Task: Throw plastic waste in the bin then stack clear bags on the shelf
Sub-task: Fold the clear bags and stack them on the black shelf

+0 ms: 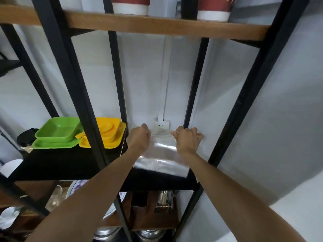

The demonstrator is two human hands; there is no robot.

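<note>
The left hand [139, 138] is curled, its fingers closed on the far left corner of a stack of clear plastic bags [161, 158]; the right hand [187, 139] rests on the far right corner with fingers bent and partly spread, though whether it pinches the film or only presses on it cannot be told. The bags are glossy, flat and rectangular, lying on the black shelf [70, 163] with their near edge close to the shelf's front lip. Behind them a white wall socket [161, 124] is partly hidden. To the left on the same shelf sit nested green square plastic dishes [57, 131] and yellow ones [106, 133], crossed by a black metal upright [82, 95]. A wooden board [157, 26] above carries two red-and-white cups [130, 5], cut off at the top. Below, plates and metalware are indistinct.
</note>
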